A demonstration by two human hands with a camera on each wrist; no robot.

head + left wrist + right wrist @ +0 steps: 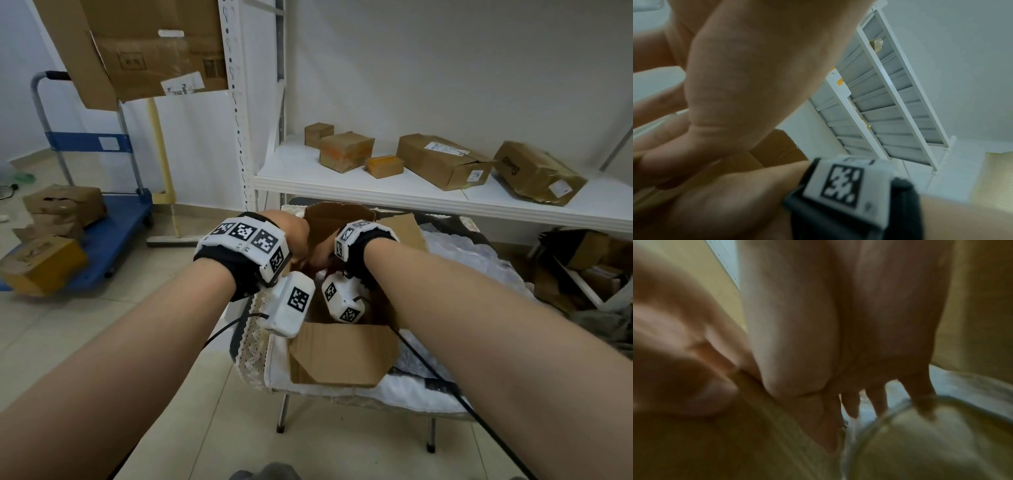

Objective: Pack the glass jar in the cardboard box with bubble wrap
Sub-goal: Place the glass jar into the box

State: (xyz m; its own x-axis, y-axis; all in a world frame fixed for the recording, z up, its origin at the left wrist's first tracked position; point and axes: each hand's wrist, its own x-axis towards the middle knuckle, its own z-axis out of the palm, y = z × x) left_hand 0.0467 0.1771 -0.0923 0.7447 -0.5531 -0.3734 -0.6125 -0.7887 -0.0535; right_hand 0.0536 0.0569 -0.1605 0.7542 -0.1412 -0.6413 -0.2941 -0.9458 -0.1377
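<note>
An open cardboard box (342, 353) stands on a small cloth-covered table, flaps up. Both my hands reach down into it. In the head view the left hand (298, 240) and right hand (323, 257) are close together over the box's far left corner, fingers hidden inside. The blurred right wrist view shows the clear glass jar (900, 434) on its side in the box on bubble wrap (966, 386). My right hand (869, 415) points straight fingers down onto the jar's rim. The left hand (674, 353) lies against the cardboard wall; its grip is unclear.
More bubble wrap (462, 270) covers the table to the right of the box. A white shelf (342, 181) with several cardboard parcels runs behind it. A blue trolley (113, 236) with boxes stands on the floor at the left.
</note>
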